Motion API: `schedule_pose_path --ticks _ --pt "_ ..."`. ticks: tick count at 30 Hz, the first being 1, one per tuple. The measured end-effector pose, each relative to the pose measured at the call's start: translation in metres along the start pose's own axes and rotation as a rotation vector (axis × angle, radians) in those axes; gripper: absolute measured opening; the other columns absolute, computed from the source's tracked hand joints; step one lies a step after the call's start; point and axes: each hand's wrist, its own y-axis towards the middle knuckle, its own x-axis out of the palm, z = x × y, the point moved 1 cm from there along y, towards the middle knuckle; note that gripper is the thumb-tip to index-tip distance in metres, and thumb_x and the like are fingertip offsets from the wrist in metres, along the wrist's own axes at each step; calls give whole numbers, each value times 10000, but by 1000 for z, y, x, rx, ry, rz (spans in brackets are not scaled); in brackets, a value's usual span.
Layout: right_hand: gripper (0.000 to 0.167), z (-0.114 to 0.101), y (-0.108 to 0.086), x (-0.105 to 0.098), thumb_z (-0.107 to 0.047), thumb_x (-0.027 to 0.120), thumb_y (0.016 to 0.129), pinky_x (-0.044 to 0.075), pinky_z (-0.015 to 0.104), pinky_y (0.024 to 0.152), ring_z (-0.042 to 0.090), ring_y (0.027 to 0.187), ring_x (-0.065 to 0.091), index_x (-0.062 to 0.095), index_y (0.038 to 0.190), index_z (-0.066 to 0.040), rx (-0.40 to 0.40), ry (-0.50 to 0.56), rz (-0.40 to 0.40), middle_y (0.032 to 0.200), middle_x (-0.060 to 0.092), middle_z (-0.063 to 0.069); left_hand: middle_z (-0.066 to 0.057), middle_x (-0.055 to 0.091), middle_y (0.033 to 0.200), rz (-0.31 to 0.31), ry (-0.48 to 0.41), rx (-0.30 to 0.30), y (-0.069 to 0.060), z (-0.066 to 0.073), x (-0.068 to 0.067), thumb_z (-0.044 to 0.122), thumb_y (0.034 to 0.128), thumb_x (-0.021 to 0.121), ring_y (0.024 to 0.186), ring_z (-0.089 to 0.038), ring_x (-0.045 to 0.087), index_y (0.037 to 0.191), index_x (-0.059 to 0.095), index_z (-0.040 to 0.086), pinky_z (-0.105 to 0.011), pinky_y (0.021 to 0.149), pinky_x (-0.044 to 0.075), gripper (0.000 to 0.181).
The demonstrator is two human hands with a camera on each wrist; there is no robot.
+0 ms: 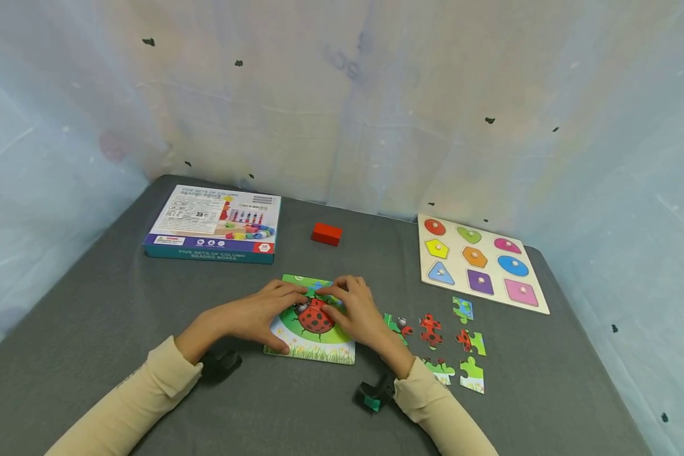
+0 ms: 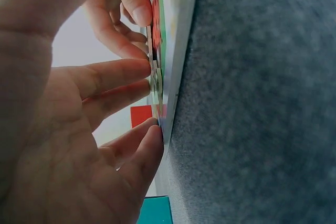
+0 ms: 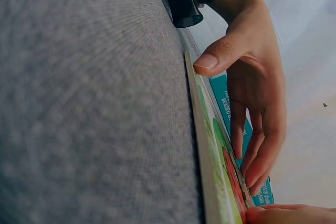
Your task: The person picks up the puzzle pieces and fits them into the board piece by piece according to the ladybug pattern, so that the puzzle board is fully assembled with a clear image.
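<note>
Ladybug puzzle board [image 1: 322,353] lies flat on the grey table [image 1: 251,405], centred before the person, both hands on it. Head view: left hand [image 1: 256,313] spans the board's left side, fingers extended and relaxed toward the far part, thumb near the closest edge; right hand [image 1: 358,313] reaches in from the right, fingers loosely bent, thumb and index tips apart on the picture. A small green piece [image 1: 311,292] shows between the two hands' fingertips; whether it is fully seated cannot be told from above. Left wrist view gives the board edge-on, which the head view lacks: pale layered edges stand slightly proud of the face beside the left fingertips, and the right thumb presses on the picture. Right wrist view shows the left thumb tip against the board's edge and the gap under the left palm, hidden from above; there the right hand enters only at the bottom corner. Only the head view records six loose pieces [image 1: 430,330] to the right, one partly covered by the right sleeve [image 1: 441,402], and, beyond them, the shape board [image 1: 453,254] with knobbed shapes. Red block [image 1: 327,234] appears in head and left wrist views; the beaded-boxes carton [image 1: 211,256], far left, appears in all three.
</note>
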Motion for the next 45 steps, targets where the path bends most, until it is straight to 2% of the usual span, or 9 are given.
schedule_pose_path --ticks 14,21,26,38,45 --pt "259 0 1 0 -184 649 886 366 421 832 254 991 443 673 1141 -143 26 -9 -11 1110 532 115 -92 340 1449 -5 19 10 0 0 0 435 728 773 1285 -308 271 1425 362 52 -512 1002 334 895" --pt "248 2 1 2 -187 658 879 377 412 817 243 974 451 679 1124 -151 12 -18 8 1100 538 101 -87 336 1469 -7 38 -38 0 3 -1 442 808 695 1292 -292 282 1429 365 49 -497 1003 339 805" --pt "246 1 1 2 -189 660 878 380 411 815 246 969 452 682 1119 -145 14 -15 8 1097 538 104 -107 354 1463 -7 68 -38 -1 6 -2 409 845 665 1298 -319 294 1413 389 32 -510 1003 337 735" --pt "259 0 1 0 -193 677 863 378 425 848 259 1006 452 699 1113 -132 29 -14 6 1097 546 102 -74 329 1489 -13 92 -70 2 4 0 350 857 668 1327 -325 285 1423 385 71 -505 1005 347 692" --pt "279 1 1 -1 -196 666 871 379 459 877 284 1052 459 687 1139 -121 -16 -29 -6 1137 551 129 -84 368 1467 11 101 -83 0 5 0 352 854 672 1317 -336 303 1433 375 90 -514 970 379 702"
